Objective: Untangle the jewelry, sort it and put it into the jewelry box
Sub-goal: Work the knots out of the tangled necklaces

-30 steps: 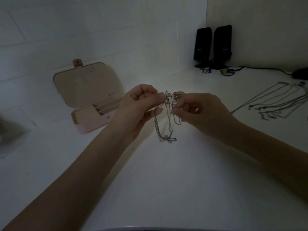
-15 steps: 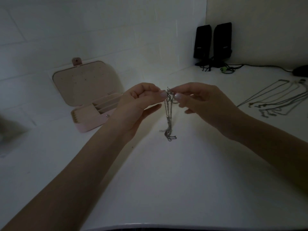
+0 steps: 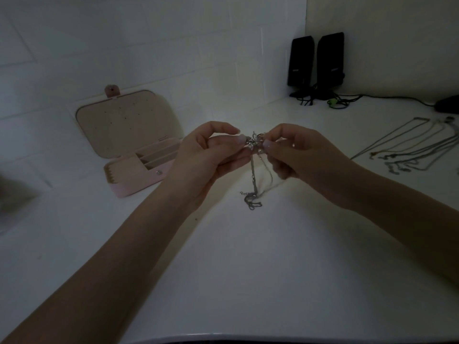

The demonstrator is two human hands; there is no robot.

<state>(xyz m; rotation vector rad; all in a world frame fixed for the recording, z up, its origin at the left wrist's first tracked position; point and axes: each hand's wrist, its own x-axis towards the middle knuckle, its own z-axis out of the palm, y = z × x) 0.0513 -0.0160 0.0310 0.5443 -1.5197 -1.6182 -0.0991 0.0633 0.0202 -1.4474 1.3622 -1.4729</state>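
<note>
Dim scene, both hands raised over the white counter (image 3: 248, 269) at frame centre. Left hand (image 3: 208, 155) has its fingers (image 3: 238, 140) curled, thumb and forefinger pinching the left side of a tangled jewelry cluster (image 3: 254, 144). Right hand (image 3: 305, 155) mirrors it, fingertips pinching the right side of the same cluster, other fingers curled underneath. The knot sits between the two thumbs, small silvery loops and a flower-like piece showing, detail hard to make out. Thin chains (image 3: 253, 184) hang straight down from the knot, ends bunching just above or on the counter, cannot tell which. Pink jewelry box (image 3: 139, 175) is left of the hands, lid open and leaning back against the tiled wall, snap tab on top, divided compartments visible inside; contents too dark to read. Far right on the counter, several necklaces (image 3: 409, 150) lie spread out in rough parallel lines, well apart from the hands. Back corner: two black speakers (image 3: 315, 60) standing side by side, cables (image 3: 342, 100) trailing along the counter to a dark object (image 3: 448, 105) at the right edge.
</note>
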